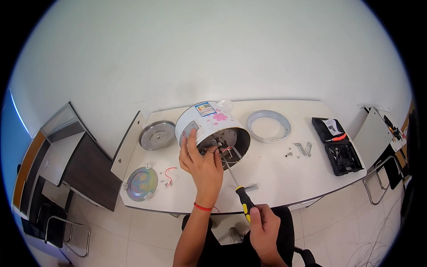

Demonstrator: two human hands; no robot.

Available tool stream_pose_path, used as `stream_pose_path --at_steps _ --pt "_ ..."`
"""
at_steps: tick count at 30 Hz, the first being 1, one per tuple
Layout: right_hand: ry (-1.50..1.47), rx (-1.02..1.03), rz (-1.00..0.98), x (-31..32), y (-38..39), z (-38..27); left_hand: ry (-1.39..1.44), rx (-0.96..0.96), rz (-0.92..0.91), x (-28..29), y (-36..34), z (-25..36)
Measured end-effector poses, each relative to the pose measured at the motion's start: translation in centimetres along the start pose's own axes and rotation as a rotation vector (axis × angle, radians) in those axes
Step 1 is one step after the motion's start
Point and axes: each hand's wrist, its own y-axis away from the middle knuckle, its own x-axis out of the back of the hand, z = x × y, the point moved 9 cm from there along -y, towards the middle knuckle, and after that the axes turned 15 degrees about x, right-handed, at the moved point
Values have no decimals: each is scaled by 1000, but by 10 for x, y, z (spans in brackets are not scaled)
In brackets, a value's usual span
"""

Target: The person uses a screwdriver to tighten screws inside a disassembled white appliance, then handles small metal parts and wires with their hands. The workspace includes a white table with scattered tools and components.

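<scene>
Two hands at work. The right hand [265,225] is closed round the handle of one screwdriver [244,200], black and yellow; its shaft runs up into the shell's open end, the tip lost among parts. The left hand [202,162] is partly open, its index finger extended against the shell's side and its thumb at the opening; whether it pinches a wire cannot be told. One red cord [203,207] circles the left wrist.

One white cylindrical shell [218,111], flower-printed, lies on its side on the table [311,113], behind the left hand, open end toward the person, wiring exposed.

Near the screwdriver: one small metal piece [252,187]. Left of the shell: one round metal dish [158,135], one iridescent disc [142,183] with three pale tabs at its rim, and one red wire [166,172]. Right: one pale ring [287,127], one bent bracket [308,149], and several small fittings [289,154], too small to count reliably. Farther right: one open black tool case [343,158] containing one red-handled tool [336,138].
</scene>
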Motion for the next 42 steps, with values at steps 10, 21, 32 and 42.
stream_pose_path --at_steps 10,21,32,42 --pt "-56 -31 -52 -4 -2 -7 7 7 -8 0 0 0" --pt "-40 -41 -46 -3 -4 -18 5 6 -2 1 0 1" --pt "-10 -87 -52 -3 -3 -13 -2 -2 -41 0 -1 2" --pt "326 190 -48 13 -17 -35 6 2 -87 -3 -1 -1"
